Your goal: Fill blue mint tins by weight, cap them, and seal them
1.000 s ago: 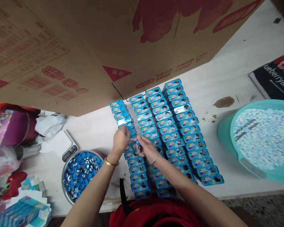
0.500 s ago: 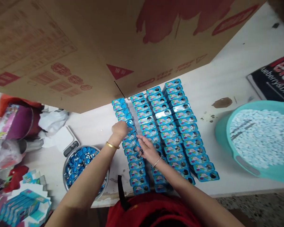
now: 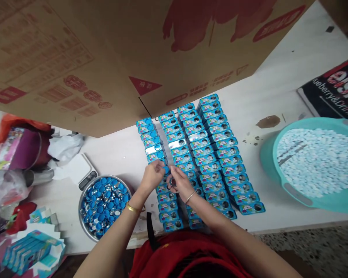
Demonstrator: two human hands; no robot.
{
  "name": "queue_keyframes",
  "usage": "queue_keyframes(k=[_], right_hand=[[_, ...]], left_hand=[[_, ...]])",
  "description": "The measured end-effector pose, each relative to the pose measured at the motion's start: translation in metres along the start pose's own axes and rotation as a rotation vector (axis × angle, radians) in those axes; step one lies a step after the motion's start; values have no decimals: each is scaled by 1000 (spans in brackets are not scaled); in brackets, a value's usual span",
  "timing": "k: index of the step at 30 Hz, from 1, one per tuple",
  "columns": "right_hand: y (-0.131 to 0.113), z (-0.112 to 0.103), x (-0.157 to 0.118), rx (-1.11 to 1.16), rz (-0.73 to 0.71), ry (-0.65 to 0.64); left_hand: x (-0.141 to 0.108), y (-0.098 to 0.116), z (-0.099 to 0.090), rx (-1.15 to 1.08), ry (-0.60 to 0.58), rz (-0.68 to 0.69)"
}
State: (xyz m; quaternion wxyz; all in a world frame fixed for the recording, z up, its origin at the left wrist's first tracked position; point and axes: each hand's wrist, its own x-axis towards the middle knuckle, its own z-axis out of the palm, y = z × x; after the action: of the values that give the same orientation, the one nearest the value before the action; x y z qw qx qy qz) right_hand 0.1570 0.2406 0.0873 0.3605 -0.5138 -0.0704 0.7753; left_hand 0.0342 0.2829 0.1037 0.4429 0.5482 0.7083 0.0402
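Note:
Several rows of small blue tins (image 3: 209, 176) with round openings stand on the white table. At the far end of the leftmost row, blue round caps sit in the openings. My left hand (image 3: 154, 175) is over that row, its fingertips pinched at a blue cap (image 3: 165, 170). Just to its right my right hand (image 3: 179, 181) is closed with curled fingers round a small round cap (image 3: 173, 181), above the gap between the first two rows. A steel bowl (image 3: 80, 210) of blue and silver caps is left of my left forearm.
A large cardboard box (image 3: 113, 77) stands behind the rows. On the right is a turquoise basin (image 3: 271, 166) of small pale pieces. A white scale (image 3: 84, 170), plastic bags and blue cartons (image 3: 29, 251) lie left.
My left hand has moved nearer to me and closer to my right hand. Another opening in the leftmost row now shows a blue cap. The view has shifted slightly.

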Motion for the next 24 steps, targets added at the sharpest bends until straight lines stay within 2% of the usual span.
queue_keyframes(k=[3, 5, 8, 13, 16, 18, 20, 22, 24], right_hand=[[-7, -7, -2, 128, 97, -10], [-11, -11, -3, 182, 155, -25], [-12, -16, -4, 187, 160, -24], [-10, -18, -4, 63, 76, -28], [-9, -16, -8, 8, 52, -21], [-10, -14, -11, 26, 83, 4], [-11, -13, -15, 87, 137, 34], [-10, -12, -18, 162, 200, 55], [-8, -11, -20, 220, 269, 58]], left_hand=[[17, 3, -6, 354, 106, -35], [25, 6, -7, 469, 70, -77], [35, 10, -9, 622, -23, -163], [55, 12, -16, 719, -110, -238], [49, 16, -20, 738, -82, -220], [29, 20, -21, 686, -51, -93], [0, 22, -19, 566, -75, 201], [-29, 20, -13, 467, -150, 525], [-51, 13, -5, 458, -215, 707]])
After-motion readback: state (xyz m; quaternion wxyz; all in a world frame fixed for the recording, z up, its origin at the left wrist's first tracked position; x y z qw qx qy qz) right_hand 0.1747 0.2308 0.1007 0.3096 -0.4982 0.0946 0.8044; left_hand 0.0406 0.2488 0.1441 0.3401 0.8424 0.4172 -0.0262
